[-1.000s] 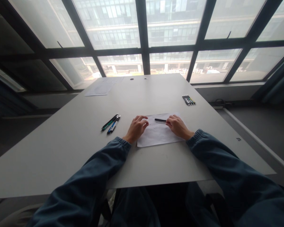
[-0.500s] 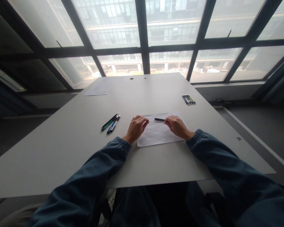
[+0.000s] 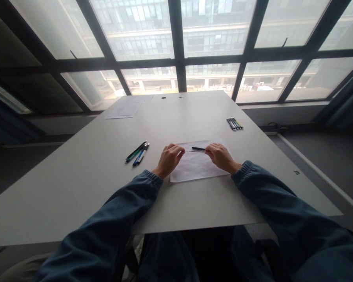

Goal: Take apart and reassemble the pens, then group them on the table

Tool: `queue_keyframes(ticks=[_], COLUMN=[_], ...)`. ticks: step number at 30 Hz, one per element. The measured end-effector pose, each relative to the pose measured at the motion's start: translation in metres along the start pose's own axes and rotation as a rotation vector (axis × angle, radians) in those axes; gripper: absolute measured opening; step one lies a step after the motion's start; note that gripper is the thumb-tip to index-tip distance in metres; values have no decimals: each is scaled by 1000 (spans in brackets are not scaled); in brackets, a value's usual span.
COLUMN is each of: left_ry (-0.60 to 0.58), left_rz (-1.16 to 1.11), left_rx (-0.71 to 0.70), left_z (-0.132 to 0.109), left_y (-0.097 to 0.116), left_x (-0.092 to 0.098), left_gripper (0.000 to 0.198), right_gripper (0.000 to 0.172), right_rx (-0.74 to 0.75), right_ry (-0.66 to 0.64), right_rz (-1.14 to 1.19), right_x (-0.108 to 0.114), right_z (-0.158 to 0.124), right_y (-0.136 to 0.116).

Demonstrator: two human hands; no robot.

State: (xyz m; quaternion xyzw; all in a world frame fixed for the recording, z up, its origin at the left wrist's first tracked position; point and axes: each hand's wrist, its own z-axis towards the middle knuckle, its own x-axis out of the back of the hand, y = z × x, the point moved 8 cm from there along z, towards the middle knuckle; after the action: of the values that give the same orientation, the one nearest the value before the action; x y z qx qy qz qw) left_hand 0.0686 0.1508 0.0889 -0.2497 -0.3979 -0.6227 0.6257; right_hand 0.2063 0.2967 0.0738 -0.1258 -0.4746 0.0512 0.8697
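Between my two hands, just above a white sheet of paper (image 3: pixel 198 168), stretches a thin dark pen refill (image 3: pixel 197 152), level and very slender. My left hand (image 3: pixel 168 158) pinches its left end with thumb and fingertips. At the right end, the fingers of my right hand (image 3: pixel 220 156) are closed on it in the same way. Behind the refill a black pen barrel (image 3: pixel 198 148) lies on the paper, its right end partly covered by my right fingers. What the fingertips cover at each end is hidden.
Several pens (image 3: pixel 137 153) lie left of the paper, in green, blue and black. A neat row of several pens (image 3: pixel 235 123) sits at the right edge of the white table (image 3: pixel 106 176). Printed sheets (image 3: pixel 122 109) lie at the far left, before the windows.
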Motion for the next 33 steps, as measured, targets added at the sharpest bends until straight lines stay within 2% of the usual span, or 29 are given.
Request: queue_keyframes(ticks=[14, 22, 29, 33], left_ry=[-15, 6, 52, 44], left_rz=[-37, -147, -246, -273], left_rx=[-49, -71, -127, -116], left_z=[1, 0, 1, 1], left_y=[6, 10, 18, 16], left_x=[-1, -2, 4, 3], left_gripper=[20, 18, 14, 14], right_gripper=[16, 12, 18, 18], right_rx=[54, 114, 140, 135], right_ry=[-23, -6, -63, -45], right_rz=[34, 87, 112, 134], right_x=[2, 4, 1, 3], right_z=[0, 0, 0, 0], right_y=[-10, -16, -25, -26])
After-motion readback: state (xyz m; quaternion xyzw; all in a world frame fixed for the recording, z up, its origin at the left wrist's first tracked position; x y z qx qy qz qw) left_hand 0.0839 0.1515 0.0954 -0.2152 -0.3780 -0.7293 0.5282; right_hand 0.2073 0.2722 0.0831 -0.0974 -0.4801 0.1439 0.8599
